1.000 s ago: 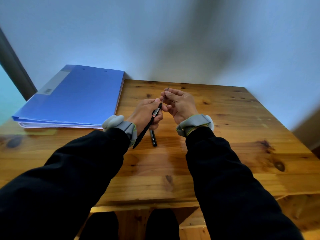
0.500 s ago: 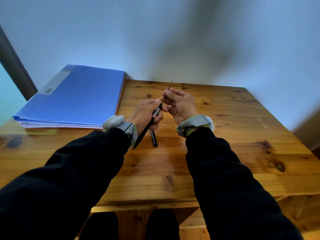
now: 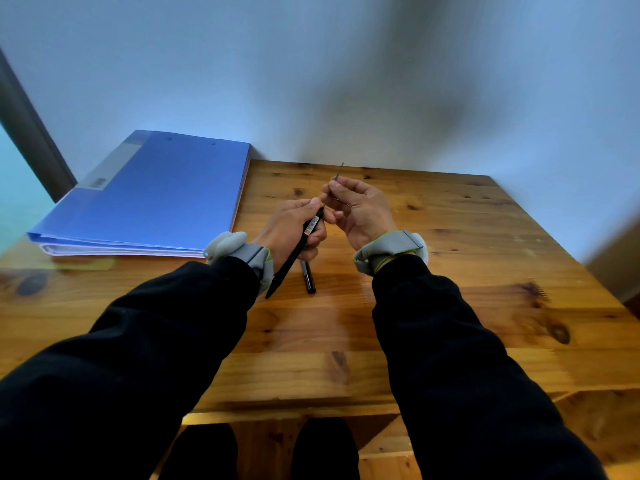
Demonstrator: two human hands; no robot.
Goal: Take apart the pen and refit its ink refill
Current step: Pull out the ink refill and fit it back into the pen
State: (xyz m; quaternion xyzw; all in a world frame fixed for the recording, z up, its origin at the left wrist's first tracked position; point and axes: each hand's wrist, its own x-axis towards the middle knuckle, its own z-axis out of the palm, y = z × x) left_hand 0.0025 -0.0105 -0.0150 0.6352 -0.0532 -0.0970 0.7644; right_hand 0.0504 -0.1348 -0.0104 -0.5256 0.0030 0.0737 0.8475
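We are gripping the black pen barrel (image 3: pixel 294 252) in our closed left hand (image 3: pixel 290 227) above the wooden table (image 3: pixel 450 289), while our right hand (image 3: pixel 360 209) is pinching the thin ink refill (image 3: pixel 338 174). Compared with a moment ago, the refill is standing farther out of the barrel, nearly clear of its mouth. A short black pen piece (image 3: pixel 308 277) is lying on the table just beneath the hands.

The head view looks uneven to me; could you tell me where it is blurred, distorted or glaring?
Head view: the wall is smeared soft, with a dark blurred shadow above the hands; wide-angle distortion splays the table edges and stretches the sleeves; a glossy sheen lies on the wood near the pen cap; the thin refill in the right hand is slightly soft.
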